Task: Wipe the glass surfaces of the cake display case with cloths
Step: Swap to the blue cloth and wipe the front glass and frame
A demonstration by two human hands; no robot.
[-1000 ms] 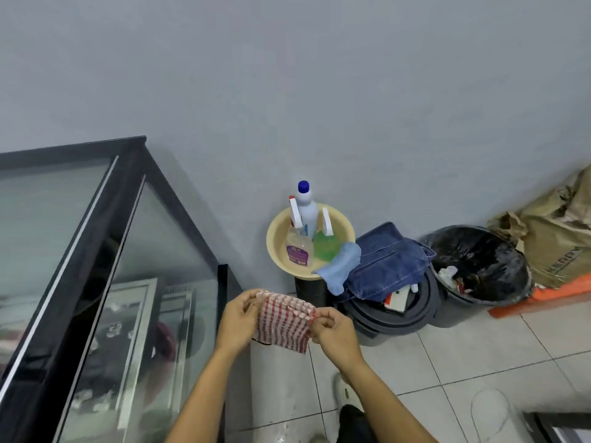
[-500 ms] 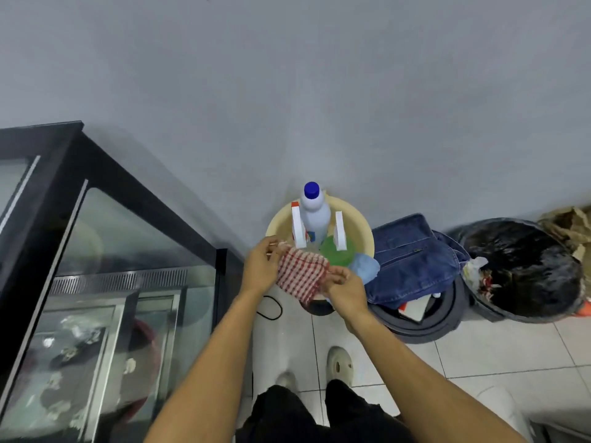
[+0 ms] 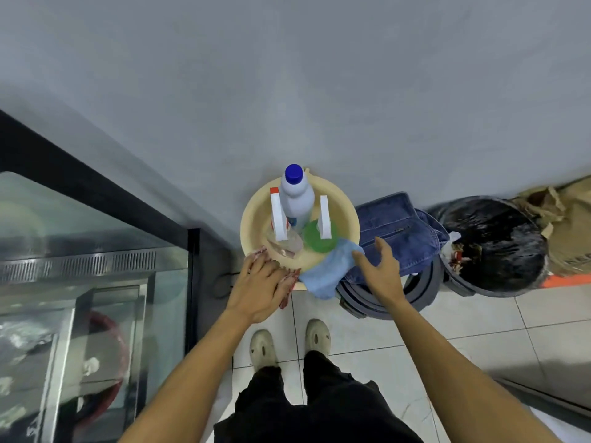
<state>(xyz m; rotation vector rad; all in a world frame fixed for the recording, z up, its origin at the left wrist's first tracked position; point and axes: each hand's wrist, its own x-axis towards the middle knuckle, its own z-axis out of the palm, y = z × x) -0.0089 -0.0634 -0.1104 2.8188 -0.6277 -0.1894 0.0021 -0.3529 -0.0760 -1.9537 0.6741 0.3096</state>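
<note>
- Nearest the camera, two pale shoes stand side by side on the tiled floor, dark trousers below them in the picture.
- Left hand lies palm down on the checked cloth, fingers straight and together, pressing it at the near rim of the basin; red-and-white cloth edges peek out at the fingertips and at the hand's right side.
- Right hand hovers with fingers spread and relaxed, holding nothing; just left of its fingers the blue cloth drapes over the basin's rim.
- Beyond the right fingers, folded denim sits on a dark stack of tubs.
- Past the left fingertips, inside the basin: a clear spray bottle, a green spray bottle, and behind them a white bottle with a blue cap.
- Far left of the left hand, the glass display case, black-framed, stands well apart from both cloths.
- Far right of the right hand, a black-lined bin, with a brown paper sack beyond it.
- Furthest back, the grey wall.
</note>
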